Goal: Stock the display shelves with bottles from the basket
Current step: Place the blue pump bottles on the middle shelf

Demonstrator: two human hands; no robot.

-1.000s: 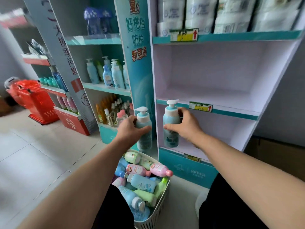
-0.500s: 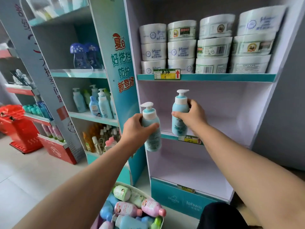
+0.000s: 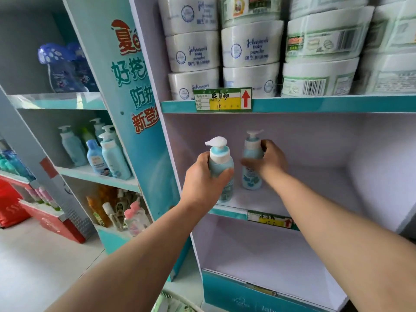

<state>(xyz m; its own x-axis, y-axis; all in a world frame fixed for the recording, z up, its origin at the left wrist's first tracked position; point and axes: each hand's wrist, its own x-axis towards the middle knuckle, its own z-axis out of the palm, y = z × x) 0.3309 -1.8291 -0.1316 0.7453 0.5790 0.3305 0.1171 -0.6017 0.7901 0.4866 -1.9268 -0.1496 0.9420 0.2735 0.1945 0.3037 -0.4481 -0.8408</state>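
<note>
Straight below the price tag (image 3: pixel 222 99), both hands are inside the bare bay of the middle shelf (image 3: pixel 315 190), each w/ a pale-blue pump bottle held upright.

The right hand (image 3: pixel 269 162), below the tag and a bit to its right, wraps fingers and thumb round the shoulder of the right bottle (image 3: pixel 252 179). It grips high on the body, prob. so the base is free to meet the board. That bottle is deep in the bay; its base looks to be on the board or just above it, but motion blur means I cannot tell which.

The left hand (image 3: pixel 202 176), below the tag and slightly to its left, curls round the waist of the left bottle (image 3: pixel 221 164). This one is nearer the front lip and clearly off the board – waiting its turn, i.e. likely going beside the first.

Both spouts point sideways; labels prob. need facing out.

Above the tag, powder tubs (image 3: pixel 249 48) fill that level, so the bay below it is the sensible slot. Far below the tag, at the frame's bottom edge, only a sliver of the basket (image 3: pixel 177 304) rim shows – its contents can't be made out.
</note>
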